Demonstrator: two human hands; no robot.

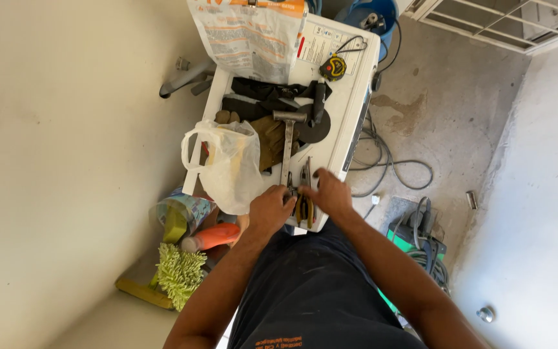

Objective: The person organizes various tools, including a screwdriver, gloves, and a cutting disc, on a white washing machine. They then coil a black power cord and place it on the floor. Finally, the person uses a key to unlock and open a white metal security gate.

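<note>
My left hand (270,208) rests at the near edge of a white appliance top (351,97), its fingers curled at the grip end of a hammer (288,143) that lies lengthwise with its steel head away from me. My right hand (328,192) lies just beside it, fingers bent over pliers with yellow handles (305,194). Whether either hand truly grips its tool is hard to make out.
On the top lie a white plastic bag (230,165), brown work gloves (267,137), a black disc (314,129), black straps, a yellow tape measure (334,66) and a printed sack (253,35). Cables (389,161) trail on the concrete floor at right; a green mop head (179,271) and orange bottle (214,237) sit at left.
</note>
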